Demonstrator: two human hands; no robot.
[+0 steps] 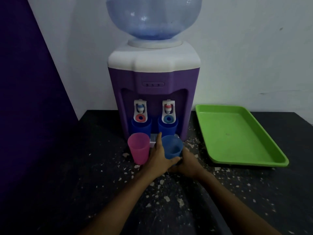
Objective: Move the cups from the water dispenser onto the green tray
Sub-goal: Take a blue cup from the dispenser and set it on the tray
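A purple and white water dispenser (153,92) stands at the back of the dark table. Two dark blue cups sit under its taps, one on the left (141,127) and one on the right (168,127). In front of it a pink cup (138,149) stands upright beside my left hand (156,160). A light blue cup (172,146) is tilted toward me, held between both hands. My left hand wraps its left side and my right hand (186,164) cups its lower right. The green tray (237,134) lies empty to the right.
The black tabletop (84,158) is speckled with pale flakes. A white wall rises behind the dispenser and a dark purple panel (25,82) stands at the left. The big blue bottle (153,16) tops the dispenser.
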